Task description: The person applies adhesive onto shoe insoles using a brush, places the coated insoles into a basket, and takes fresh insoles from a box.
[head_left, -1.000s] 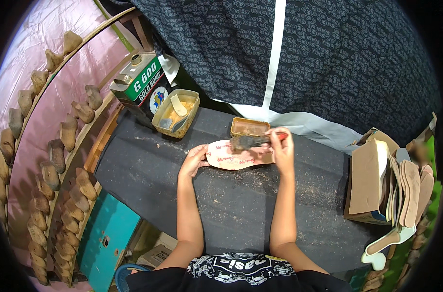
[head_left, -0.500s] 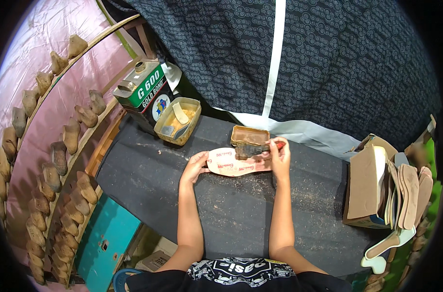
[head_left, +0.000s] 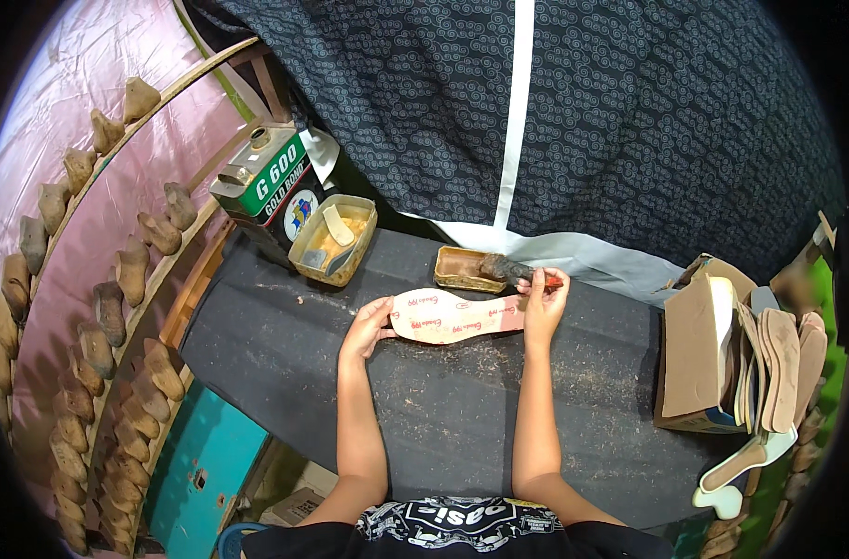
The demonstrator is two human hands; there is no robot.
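Observation:
A pale insole (head_left: pixel 448 315) with red print lies flat over the dark worktop, its rounded end pinched in my left hand (head_left: pixel 369 328). My right hand (head_left: pixel 544 307) grips the red handle of a brush (head_left: pixel 516 271). The brush's dark, caked bristles point left and reach over the right end of a small rectangular tub (head_left: pixel 452 265) of brown paste; whether they touch the paste I cannot tell. The insole's narrower end runs up to my right hand, which hides its tip.
A yellowish tub (head_left: pixel 303 256) with scraps stands at the back left beside a green and black metal can (head_left: pixel 261 186). Wooden shoe lasts (head_left: pixel 109 312) line racks on the left. To the right, a cardboard box (head_left: pixel 690 363) holds several insoles (head_left: pixel 779 368). Debris dots the worktop (head_left: pixel 443 419).
The brush has moved from over the insole up and right to the paste tub, uncovering the insole's middle. My left hand keeps its hold on the insole.

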